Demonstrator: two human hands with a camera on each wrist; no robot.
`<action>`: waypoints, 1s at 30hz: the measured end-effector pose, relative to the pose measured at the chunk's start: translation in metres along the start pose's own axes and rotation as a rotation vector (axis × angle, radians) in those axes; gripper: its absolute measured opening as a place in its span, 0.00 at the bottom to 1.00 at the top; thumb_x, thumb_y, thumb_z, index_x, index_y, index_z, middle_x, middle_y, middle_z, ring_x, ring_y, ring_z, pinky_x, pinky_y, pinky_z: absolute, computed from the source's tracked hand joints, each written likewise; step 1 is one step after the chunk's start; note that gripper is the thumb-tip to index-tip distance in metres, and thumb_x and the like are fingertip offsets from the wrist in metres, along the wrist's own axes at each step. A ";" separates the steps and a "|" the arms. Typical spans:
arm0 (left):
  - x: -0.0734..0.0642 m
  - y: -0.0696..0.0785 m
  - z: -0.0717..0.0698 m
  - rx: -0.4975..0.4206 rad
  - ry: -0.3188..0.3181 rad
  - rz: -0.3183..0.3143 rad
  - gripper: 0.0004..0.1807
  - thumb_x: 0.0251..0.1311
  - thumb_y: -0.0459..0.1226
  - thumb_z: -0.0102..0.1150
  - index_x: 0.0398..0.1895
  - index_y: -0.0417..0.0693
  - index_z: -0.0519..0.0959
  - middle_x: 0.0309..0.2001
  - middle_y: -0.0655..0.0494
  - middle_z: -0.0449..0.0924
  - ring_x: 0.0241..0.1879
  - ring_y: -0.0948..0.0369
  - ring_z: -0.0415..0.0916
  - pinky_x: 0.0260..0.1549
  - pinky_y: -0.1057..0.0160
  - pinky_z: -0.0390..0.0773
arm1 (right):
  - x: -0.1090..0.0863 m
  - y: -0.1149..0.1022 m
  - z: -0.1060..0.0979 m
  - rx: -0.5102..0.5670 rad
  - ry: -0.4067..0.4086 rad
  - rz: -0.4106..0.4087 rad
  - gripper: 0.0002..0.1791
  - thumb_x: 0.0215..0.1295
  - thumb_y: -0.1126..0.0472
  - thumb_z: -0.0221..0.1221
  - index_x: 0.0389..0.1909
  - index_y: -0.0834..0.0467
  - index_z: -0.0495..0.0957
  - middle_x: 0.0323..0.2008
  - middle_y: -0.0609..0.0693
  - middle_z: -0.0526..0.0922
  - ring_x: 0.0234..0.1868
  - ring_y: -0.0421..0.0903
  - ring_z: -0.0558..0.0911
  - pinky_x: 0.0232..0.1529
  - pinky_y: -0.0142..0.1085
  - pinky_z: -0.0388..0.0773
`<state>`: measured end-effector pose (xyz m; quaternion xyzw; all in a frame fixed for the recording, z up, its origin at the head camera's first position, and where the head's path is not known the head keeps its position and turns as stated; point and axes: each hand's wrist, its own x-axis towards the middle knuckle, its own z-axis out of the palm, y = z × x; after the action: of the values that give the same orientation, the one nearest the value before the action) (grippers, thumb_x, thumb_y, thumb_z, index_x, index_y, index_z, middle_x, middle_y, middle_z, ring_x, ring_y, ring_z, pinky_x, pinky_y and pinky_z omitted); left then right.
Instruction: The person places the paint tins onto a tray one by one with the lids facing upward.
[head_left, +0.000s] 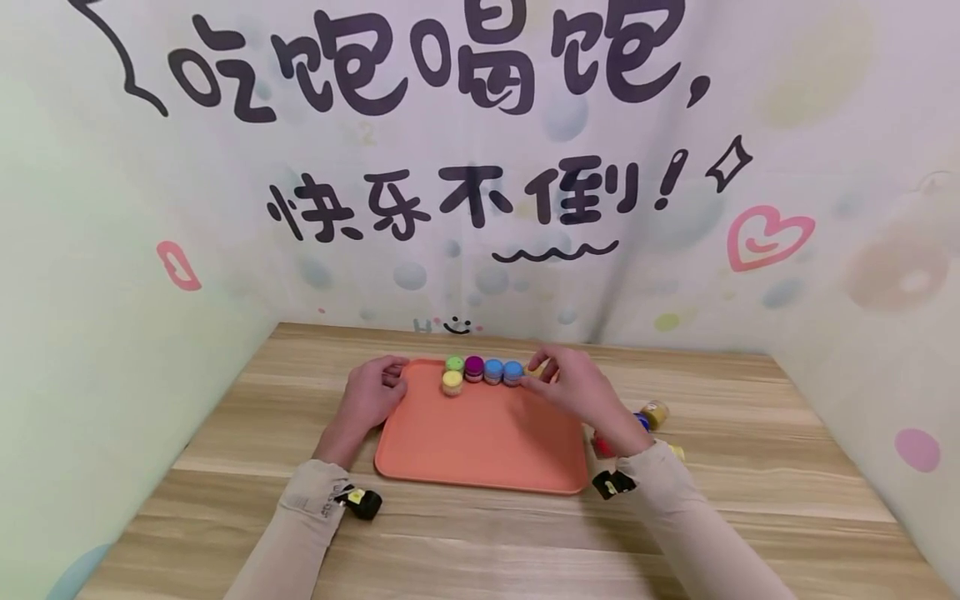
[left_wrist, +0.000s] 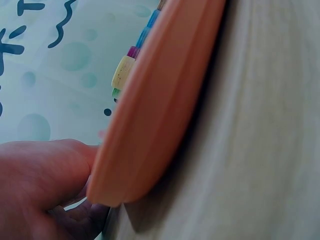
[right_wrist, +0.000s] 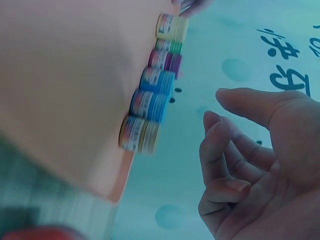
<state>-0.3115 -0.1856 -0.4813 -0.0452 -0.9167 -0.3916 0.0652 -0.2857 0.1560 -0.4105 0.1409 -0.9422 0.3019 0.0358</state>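
An orange tray (head_left: 480, 442) lies on the table. My left hand (head_left: 373, 392) grips its far left corner, the thumb against the rim in the left wrist view. On the tray's far side small lidded jars stand in a row: green (head_left: 454, 364), purple (head_left: 474, 368), two blue ones (head_left: 503, 372) and a gold jar (right_wrist: 139, 134) at the right end. A pale yellow jar (head_left: 452, 382) is in front of the green one. My right hand (head_left: 577, 383) hovers by the gold jar, thumb and fingers apart and holding nothing in the right wrist view.
Right of the tray, partly behind my right forearm, several more jars lie on the wooden table (head_left: 735, 467): a gold one (head_left: 655, 413), a blue one, a red one (head_left: 603, 446) and a yellow one. A printed cloth wall (head_left: 480, 292) rises behind the table.
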 end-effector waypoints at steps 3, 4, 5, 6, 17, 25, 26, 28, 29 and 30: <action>0.000 0.001 0.000 0.002 -0.008 -0.007 0.20 0.72 0.33 0.64 0.65 0.42 0.84 0.55 0.44 0.89 0.51 0.51 0.89 0.54 0.48 0.89 | -0.006 0.008 -0.005 0.002 -0.006 0.006 0.12 0.68 0.52 0.74 0.44 0.54 0.86 0.34 0.49 0.87 0.35 0.45 0.83 0.32 0.37 0.81; 0.000 0.001 0.001 0.004 -0.010 -0.005 0.20 0.73 0.33 0.63 0.66 0.42 0.84 0.55 0.43 0.89 0.51 0.51 0.89 0.54 0.48 0.89 | -0.008 0.011 -0.007 0.001 -0.010 0.005 0.12 0.69 0.52 0.73 0.44 0.54 0.86 0.33 0.49 0.87 0.34 0.45 0.83 0.32 0.37 0.80; 0.000 0.000 0.001 0.005 -0.011 -0.006 0.20 0.73 0.33 0.63 0.66 0.42 0.84 0.55 0.43 0.89 0.51 0.51 0.89 0.55 0.48 0.89 | -0.010 0.013 -0.008 0.003 -0.015 0.005 0.12 0.69 0.52 0.73 0.44 0.55 0.86 0.33 0.49 0.86 0.34 0.45 0.82 0.32 0.37 0.80; 0.000 0.000 0.001 0.005 -0.011 -0.008 0.20 0.73 0.33 0.63 0.66 0.42 0.83 0.55 0.43 0.89 0.51 0.51 0.89 0.55 0.48 0.89 | -0.011 0.016 -0.010 0.001 -0.018 0.006 0.12 0.69 0.52 0.73 0.44 0.55 0.86 0.33 0.49 0.86 0.34 0.45 0.82 0.32 0.37 0.80; 0.000 0.000 0.001 -0.001 0.000 0.004 0.20 0.72 0.33 0.63 0.66 0.41 0.84 0.54 0.43 0.89 0.51 0.50 0.89 0.55 0.47 0.89 | -0.027 0.039 -0.020 -0.041 -0.066 0.018 0.12 0.69 0.52 0.73 0.44 0.55 0.86 0.32 0.48 0.86 0.32 0.44 0.81 0.32 0.38 0.80; 0.000 0.001 0.002 0.003 0.004 0.004 0.20 0.73 0.33 0.64 0.66 0.41 0.83 0.55 0.43 0.89 0.51 0.50 0.89 0.55 0.48 0.89 | -0.041 0.057 -0.027 -0.072 -0.078 0.012 0.10 0.69 0.52 0.72 0.42 0.54 0.86 0.30 0.46 0.86 0.28 0.41 0.81 0.30 0.36 0.78; 0.000 0.001 0.002 0.002 0.005 0.003 0.20 0.73 0.33 0.64 0.66 0.41 0.83 0.55 0.43 0.89 0.51 0.50 0.89 0.55 0.47 0.89 | -0.042 0.058 -0.028 -0.075 -0.078 0.015 0.10 0.69 0.52 0.73 0.42 0.53 0.86 0.30 0.46 0.86 0.28 0.41 0.80 0.30 0.36 0.78; 0.000 0.001 0.002 0.002 0.006 0.003 0.20 0.73 0.33 0.64 0.66 0.41 0.83 0.55 0.43 0.89 0.51 0.50 0.89 0.55 0.47 0.89 | -0.045 0.060 -0.029 -0.093 -0.082 0.013 0.10 0.69 0.52 0.72 0.42 0.53 0.86 0.31 0.46 0.86 0.28 0.40 0.80 0.31 0.37 0.78; 0.000 0.000 0.002 0.002 0.006 0.003 0.20 0.73 0.33 0.63 0.66 0.41 0.83 0.55 0.43 0.89 0.51 0.50 0.89 0.55 0.47 0.89 | -0.046 0.060 -0.030 -0.106 -0.083 0.012 0.10 0.69 0.52 0.72 0.42 0.53 0.85 0.31 0.45 0.86 0.28 0.40 0.81 0.31 0.37 0.78; 0.000 0.000 0.002 0.003 0.007 0.003 0.20 0.73 0.33 0.63 0.66 0.41 0.83 0.55 0.43 0.89 0.51 0.50 0.89 0.55 0.47 0.89 | -0.047 0.060 -0.030 -0.118 -0.084 0.017 0.10 0.69 0.52 0.73 0.41 0.53 0.85 0.30 0.45 0.86 0.28 0.40 0.81 0.32 0.37 0.79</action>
<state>-0.3113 -0.1845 -0.4823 -0.0451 -0.9169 -0.3904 0.0691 -0.2580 0.2320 -0.4268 0.1429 -0.9601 0.2402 0.0019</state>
